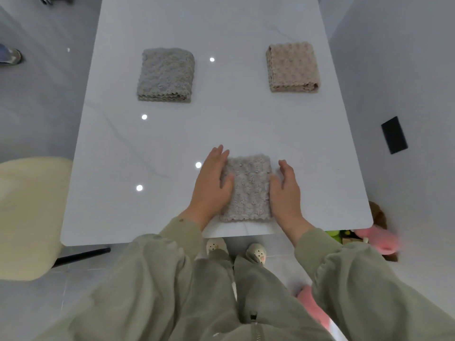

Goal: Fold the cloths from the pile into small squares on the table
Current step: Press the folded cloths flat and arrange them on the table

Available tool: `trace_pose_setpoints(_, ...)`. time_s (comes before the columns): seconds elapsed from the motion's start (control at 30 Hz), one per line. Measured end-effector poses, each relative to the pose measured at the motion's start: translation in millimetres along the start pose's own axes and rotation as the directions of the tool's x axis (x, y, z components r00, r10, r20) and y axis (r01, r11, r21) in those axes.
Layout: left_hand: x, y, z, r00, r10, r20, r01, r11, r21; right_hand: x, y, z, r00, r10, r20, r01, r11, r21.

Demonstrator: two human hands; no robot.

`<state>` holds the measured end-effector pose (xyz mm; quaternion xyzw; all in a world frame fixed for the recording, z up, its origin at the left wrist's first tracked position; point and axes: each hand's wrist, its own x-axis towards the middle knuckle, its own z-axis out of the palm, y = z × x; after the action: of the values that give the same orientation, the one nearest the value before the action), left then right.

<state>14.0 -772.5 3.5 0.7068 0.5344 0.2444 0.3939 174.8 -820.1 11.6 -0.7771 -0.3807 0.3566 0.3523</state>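
A grey textured cloth (247,188), folded into a small rectangle, lies near the front edge of the white table (172,143). My left hand (213,183) rests flat against its left side, thumb on the cloth. My right hand (286,190) presses against its right side, fingers apart. Farther back, a folded grey cloth (166,75) lies at the left and a folded beige cloth (293,67) at the right.
A cream chair (27,212) stands at the table's left front corner. A black rectangular object (394,135) lies off the table's right side. Pink and green soft items (376,239) sit on the floor at the right. A person's shoe (11,56) shows far left.
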Motion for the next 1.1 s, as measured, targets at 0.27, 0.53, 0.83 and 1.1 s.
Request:
trace_pose_setpoints(0.27,68,11,-27,0.847,0.254,0.467,-0.369,0.913,0.173,-6,-3,10,0.968,0.062,-0.241,-0.070,0.997,-0.027)
trace_pose_setpoints(0.53,112,8,-42,0.700,0.083,0.710,-0.002,0.994,-0.113,-51,-14,51,0.599,0.531,-0.600,-0.167,0.815,0.554)
trace_pose_setpoints(0.83,136,9,-11,0.595,0.105,0.797,0.079,0.979,-0.188,-52,-45,101,0.470,0.653,-0.594,-0.082,0.702,0.707)
trace_pose_setpoints(1.1,134,11,-5,0.519,0.129,0.845,0.109,0.970,-0.216,-38,-42,117,0.391,0.687,-0.613,-0.043,0.679,0.733)
